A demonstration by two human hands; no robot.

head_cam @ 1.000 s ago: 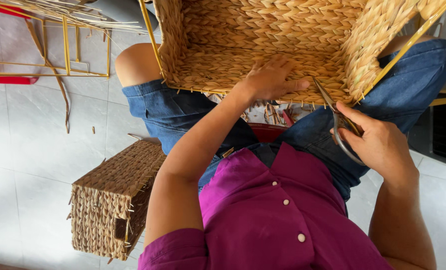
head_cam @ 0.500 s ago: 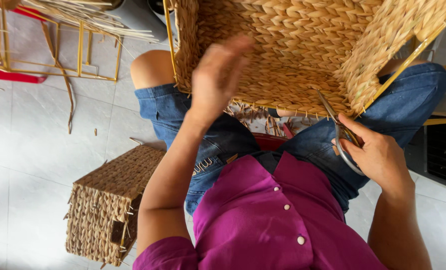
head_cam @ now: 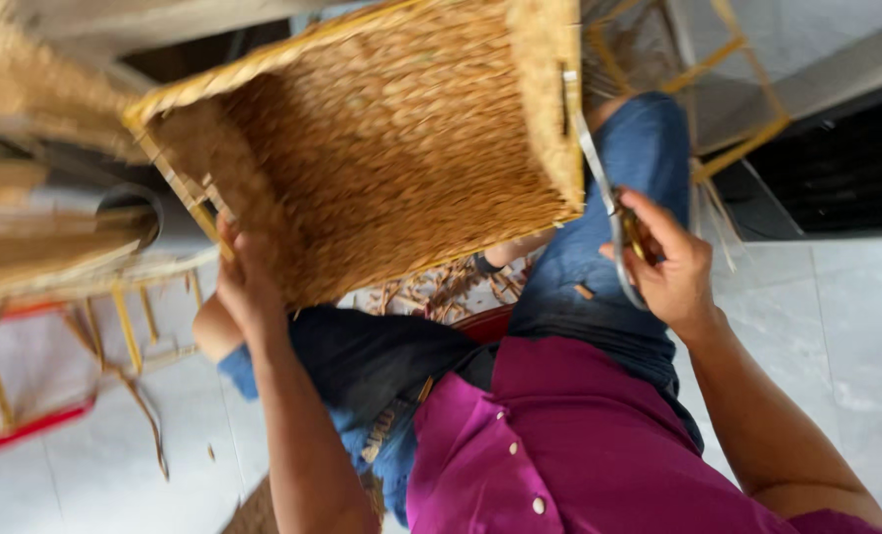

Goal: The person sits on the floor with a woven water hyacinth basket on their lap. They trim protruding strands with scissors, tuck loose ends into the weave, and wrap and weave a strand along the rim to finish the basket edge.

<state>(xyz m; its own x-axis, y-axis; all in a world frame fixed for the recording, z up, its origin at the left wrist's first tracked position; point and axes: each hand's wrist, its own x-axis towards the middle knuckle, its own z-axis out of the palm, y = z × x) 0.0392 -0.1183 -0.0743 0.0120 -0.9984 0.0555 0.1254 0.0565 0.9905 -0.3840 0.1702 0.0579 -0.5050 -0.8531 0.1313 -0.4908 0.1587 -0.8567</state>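
A large woven straw basket [head_cam: 391,148] on a yellow metal frame rests over my lap, tilted, its bottom facing me. My left hand [head_cam: 248,282] grips its lower left corner by the frame. My right hand [head_cam: 663,262] holds metal scissors [head_cam: 599,178], whose blades point up along the basket's right edge. I wear a magenta shirt and blue jeans.
Cut straw bits [head_cam: 451,292] lie on my lap under the basket. Bare yellow wire frames [head_cam: 114,326] stand on the white tiled floor at left, with a red edge [head_cam: 25,430] below. Another yellow frame [head_cam: 718,89] is at upper right beside a dark opening [head_cam: 836,168].
My left hand moved from the basket's bottom, lifted off, then took the lower left corner. The basket turned and tilted. The view swung; the small woven basket on the floor left the frame.
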